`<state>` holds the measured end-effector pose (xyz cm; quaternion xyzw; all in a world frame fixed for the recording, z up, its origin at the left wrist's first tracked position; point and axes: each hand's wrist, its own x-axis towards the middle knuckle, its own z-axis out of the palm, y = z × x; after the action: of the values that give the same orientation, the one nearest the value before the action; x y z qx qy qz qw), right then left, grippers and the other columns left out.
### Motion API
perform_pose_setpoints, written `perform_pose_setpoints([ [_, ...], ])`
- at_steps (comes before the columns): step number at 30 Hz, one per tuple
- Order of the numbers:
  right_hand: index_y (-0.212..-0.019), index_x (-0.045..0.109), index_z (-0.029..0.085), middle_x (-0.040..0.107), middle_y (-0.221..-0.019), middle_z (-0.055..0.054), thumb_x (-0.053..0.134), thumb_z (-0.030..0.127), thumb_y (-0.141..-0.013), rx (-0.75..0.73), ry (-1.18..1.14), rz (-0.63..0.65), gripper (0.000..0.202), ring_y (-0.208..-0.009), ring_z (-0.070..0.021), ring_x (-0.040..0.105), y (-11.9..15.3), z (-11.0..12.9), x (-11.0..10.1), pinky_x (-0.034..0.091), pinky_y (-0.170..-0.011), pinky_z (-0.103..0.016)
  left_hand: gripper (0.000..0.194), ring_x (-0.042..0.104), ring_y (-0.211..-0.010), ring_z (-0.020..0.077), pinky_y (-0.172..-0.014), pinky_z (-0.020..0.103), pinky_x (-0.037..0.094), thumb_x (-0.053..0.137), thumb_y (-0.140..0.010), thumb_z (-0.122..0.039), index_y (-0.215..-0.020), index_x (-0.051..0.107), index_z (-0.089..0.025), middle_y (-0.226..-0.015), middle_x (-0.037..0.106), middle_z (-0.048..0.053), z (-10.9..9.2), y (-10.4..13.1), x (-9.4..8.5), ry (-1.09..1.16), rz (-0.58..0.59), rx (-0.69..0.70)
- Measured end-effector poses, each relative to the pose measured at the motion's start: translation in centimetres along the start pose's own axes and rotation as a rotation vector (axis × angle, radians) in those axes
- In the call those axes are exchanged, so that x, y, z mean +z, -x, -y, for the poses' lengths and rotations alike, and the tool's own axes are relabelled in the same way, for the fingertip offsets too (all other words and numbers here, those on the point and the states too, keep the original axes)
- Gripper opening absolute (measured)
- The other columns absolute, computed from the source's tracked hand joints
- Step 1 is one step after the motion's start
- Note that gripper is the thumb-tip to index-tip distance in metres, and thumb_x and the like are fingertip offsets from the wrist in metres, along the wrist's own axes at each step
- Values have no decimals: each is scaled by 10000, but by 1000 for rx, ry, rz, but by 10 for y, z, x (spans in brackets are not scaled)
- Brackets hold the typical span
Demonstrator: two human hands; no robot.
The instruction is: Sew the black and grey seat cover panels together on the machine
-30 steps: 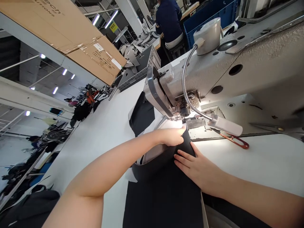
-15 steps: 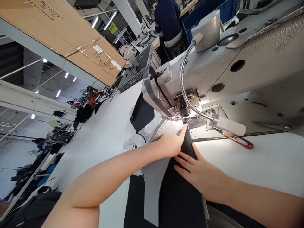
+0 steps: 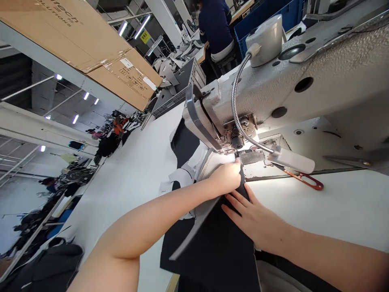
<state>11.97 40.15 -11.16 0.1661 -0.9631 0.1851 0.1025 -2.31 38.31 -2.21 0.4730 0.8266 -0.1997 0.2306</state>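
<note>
In the head view, we take the sewing machine (image 3: 304,77) as our landmark, its needle area lit up just ahead of our 2 hands. The black fabric (image 3: 219,247) lies on the near side of the machine, running from the lit needle area back toward us. On top of it, just left of the needle area, we see a pale grey piece (image 3: 212,164) with a stitched seam along its curve, and a grey strip (image 3: 194,233) trails from under our left wrist, away from the machine.

Our left hand (image 3: 226,178) is right by the machine's needle area, fingers curled, resting on the pale grey piece and the black fabric's edge; we cannot tell whether the fingers pinch the material or only press it. Our right hand (image 3: 253,219) sits a little further from the machine, open and palm down, fingers spread, with the black fabric under its fingertips and mostly to its left.

A small lamp (image 3: 293,160) hangs by a metal neck at the machine's near side, and beneath it a tool with an orange-red handle (image 3: 300,177) lies partly on the white worktop (image 3: 139,170). Beyond the machine's head stands a grey crate (image 3: 182,97), and further beyond the machine sits 1 co-worker (image 3: 214,30) in dark blue.
</note>
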Motion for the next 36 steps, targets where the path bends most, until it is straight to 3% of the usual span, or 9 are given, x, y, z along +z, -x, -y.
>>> perform_pose_setpoints([
  [5, -1398, 469, 141, 416, -1447, -235, 617, 515, -798, -126, -142, 35, 723, -1403, -360, 263, 14, -10, -11, 140, -1121, -616, 858, 694, -881, 281, -711, 335, 516, 469, -829, -119, -1532, -24, -140, -951, 714, 130, 5, 19, 16, -178, 90, -43],
  [8, -1361, 513, 160, 475, -1414, -198, 617, 455, -827, -149, -63, -32, 619, -1377, -365, 316, 18, -7, -1, 182, -1110, -615, 922, 693, -866, 284, -687, 330, 510, 498, -824, -136, -1523, -102, -160, -965, 723, 119, 13, 35, 13, -184, 205, -20],
  [10, -1324, 551, 157, 511, -1382, -186, 597, 387, -845, -139, 26, -106, 534, -1339, -408, 354, 16, 0, 9, 202, -1075, -663, 873, 691, -887, 257, -688, 305, 513, 445, -847, -156, -1523, -108, -153, -1035, 718, 115, 16, 41, 6, -40, 238, 27],
  [14, -1306, 569, 143, 573, -1314, -163, 535, 321, -869, -133, 107, -170, 473, -1269, -417, 430, 12, 8, 18, 241, -1052, -672, 770, 554, -1218, 222, -875, 262, 504, 368, -852, -204, -1538, 30, -116, -1448, 456, 135, 16, 38, -6, 259, 238, 111],
  [18, -1298, 576, 138, 592, -1289, -149, 528, 333, -864, -125, 107, -194, 478, -1260, -411, 438, 12, 7, 15, 261, -1056, -651, 760, 360, -1386, 217, -1052, 297, 415, 364, -830, -196, -1533, 93, -101, -1552, 253, 107, 17, 30, -2, 351, 261, 131],
  [26, -1317, 560, 140, 586, -1306, -122, 538, 261, -852, -46, 79, -177, 481, -1301, -401, 399, 2, -9, 7, 279, -1080, -603, 744, 459, -1308, 262, -1013, 315, 431, 397, -797, -174, -1513, 210, -92, -1485, 400, 151, 12, 10, -5, 482, 129, 42],
  [31, -1309, 557, 143, 590, -1283, -139, 561, 216, -821, -37, 41, -141, 494, -1320, -387, 374, -2, -16, 3, 240, -1101, -607, 670, 640, -947, 235, -800, 298, 495, 376, -823, -170, -1483, 288, -98, -1076, 686, 103, 10, 7, -3, 456, 49, 68],
  [34, -1221, 607, 145, 595, -1266, -136, 556, 199, -815, -29, 13, -101, 413, -1319, -371, 381, -1, -17, 0, 206, -1124, -597, 487, 632, -879, 221, -745, 297, 492, 330, -860, -140, -1304, 529, -154, -963, 685, 78, 18, 19, 2, 264, -72, 186],
  [36, -1228, 596, 144, 593, -1272, -127, 543, 183, -820, -23, -9, -91, 413, -1330, -362, 372, -1, -17, -2, 202, -1131, -590, 370, 616, -924, 232, -782, 322, 488, 325, -884, -140, -1089, 632, -170, -984, 660, 90, 30, 27, 4, 79, -244, 211],
])
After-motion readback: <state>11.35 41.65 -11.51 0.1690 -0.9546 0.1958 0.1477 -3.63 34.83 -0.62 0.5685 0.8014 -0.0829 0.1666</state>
